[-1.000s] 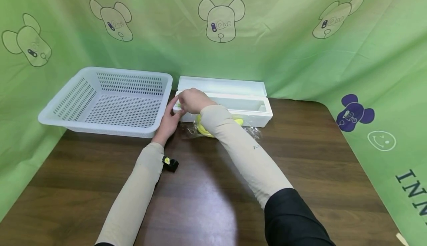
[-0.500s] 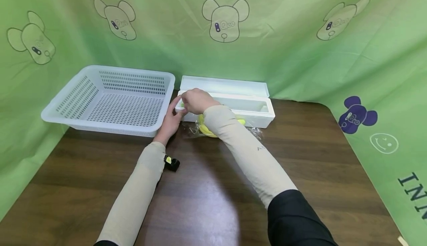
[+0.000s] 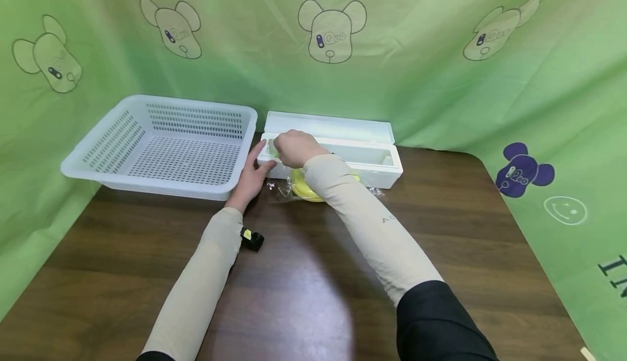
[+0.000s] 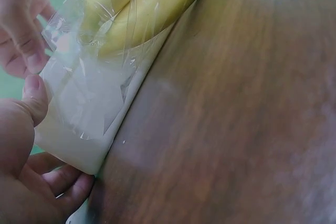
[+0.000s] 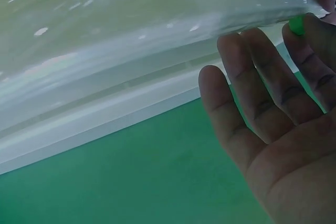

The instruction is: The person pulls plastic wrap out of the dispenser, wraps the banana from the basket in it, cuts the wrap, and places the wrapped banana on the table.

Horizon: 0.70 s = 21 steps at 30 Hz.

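A long white cling film dispenser (image 3: 377,175) stands at the back of the table, its lid (image 3: 333,125) raised. My left hand (image 3: 249,182) holds its left end, thumb at the upper edge and fingers curled at the end in the left wrist view. My right hand (image 3: 296,150) is over the dispenser's left part. In the right wrist view its thumb and index finger pinch a small green slider (image 5: 297,25), the other fingers loosely extended. Yellow bananas (image 4: 152,17) lie against the dispenser's front under clear film (image 4: 94,93), partly hidden by my right forearm in the head view.
A pale plastic basket (image 3: 147,185) with slotted walls stands left of the dispenser, close to my left hand. Green printed cloth (image 3: 416,94) hangs behind and along both sides. Brown wooden tabletop (image 3: 294,295) extends toward the front.
My right hand has shifted slightly right along the dispenser with the green slider. The left hand keeps its hold on the left end. The head view has shifted a little.
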Tool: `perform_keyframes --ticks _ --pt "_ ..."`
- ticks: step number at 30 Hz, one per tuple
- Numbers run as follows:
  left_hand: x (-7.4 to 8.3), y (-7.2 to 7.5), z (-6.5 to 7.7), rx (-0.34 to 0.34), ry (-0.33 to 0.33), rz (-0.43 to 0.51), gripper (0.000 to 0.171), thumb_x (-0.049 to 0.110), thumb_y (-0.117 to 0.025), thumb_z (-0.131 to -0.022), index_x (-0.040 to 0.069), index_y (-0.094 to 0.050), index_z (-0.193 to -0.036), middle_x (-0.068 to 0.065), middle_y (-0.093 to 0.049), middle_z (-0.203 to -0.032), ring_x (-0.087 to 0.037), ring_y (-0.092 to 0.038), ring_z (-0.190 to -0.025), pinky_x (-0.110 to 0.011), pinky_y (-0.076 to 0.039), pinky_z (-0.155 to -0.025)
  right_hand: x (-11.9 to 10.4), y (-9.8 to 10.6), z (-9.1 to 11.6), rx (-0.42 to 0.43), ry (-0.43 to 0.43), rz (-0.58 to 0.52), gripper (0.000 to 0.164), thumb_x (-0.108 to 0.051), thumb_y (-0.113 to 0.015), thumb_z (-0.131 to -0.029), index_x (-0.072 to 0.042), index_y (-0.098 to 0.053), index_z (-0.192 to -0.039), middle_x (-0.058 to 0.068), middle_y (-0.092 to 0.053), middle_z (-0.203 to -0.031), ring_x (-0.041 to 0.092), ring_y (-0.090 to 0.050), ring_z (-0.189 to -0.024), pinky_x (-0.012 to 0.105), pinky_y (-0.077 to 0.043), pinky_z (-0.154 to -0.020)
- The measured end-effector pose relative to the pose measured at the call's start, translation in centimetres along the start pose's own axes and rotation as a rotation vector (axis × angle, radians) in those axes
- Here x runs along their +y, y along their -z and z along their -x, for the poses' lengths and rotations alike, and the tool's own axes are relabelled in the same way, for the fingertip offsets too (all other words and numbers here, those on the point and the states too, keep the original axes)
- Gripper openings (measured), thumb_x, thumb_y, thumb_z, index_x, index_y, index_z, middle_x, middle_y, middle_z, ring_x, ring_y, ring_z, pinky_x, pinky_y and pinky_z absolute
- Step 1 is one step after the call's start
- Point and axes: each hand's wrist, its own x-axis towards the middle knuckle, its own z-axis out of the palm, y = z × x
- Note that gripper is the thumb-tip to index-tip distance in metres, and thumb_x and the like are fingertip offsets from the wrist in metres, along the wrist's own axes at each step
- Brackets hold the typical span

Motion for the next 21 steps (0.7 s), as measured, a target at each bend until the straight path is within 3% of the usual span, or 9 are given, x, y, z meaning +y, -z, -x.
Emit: perform_keyframes --ticks 4,13,21 --pt "0.0 0.0 0.0 0.009 -0.002 -0.029 0.066 0.02 -0.061 -0.103 0.013 -0.028 -0.16 -0.016 -0.031 -0.16 -0.03 -0.034 -0.144 -0.039 -0.026 -0.117 0.5 0.1 0.5 -0.002 0.009 -0.018 0.01 -0.006 -0.059 -0.096 -0.008 -0.064 -0.088 0.006 -0.063 -0.084 0.023 -0.059 -0.081 0.038 -0.052 -0.076" --pt "0.0 -0.1 0.0 0.019 -0.023 -0.037 0.067 0.019 -0.062 -0.101 0.011 -0.03 -0.159 -0.018 -0.033 -0.159 -0.031 -0.038 -0.141 -0.039 -0.029 -0.116 1.4 -0.1 1.4 -0.007 -0.008 -0.067 0.011 -0.009 -0.061 -0.098 -0.009 -0.063 -0.088 0.005 -0.063 -0.083 0.022 -0.06 -0.081 0.036 -0.052 -0.076" --pt "0.0 -0.1 0.1 0.014 -0.026 -0.025 0.067 0.016 -0.062 -0.101 0.009 -0.028 -0.159 -0.018 -0.027 -0.162 -0.031 -0.032 -0.145 -0.038 -0.027 -0.117 2.1 -0.2 2.1 -0.015 -0.019 -0.057 0.013 -0.009 -0.059 -0.099 -0.01 -0.061 -0.086 0.005 -0.061 -0.082 0.022 -0.058 -0.08 0.037 -0.051 -0.074"
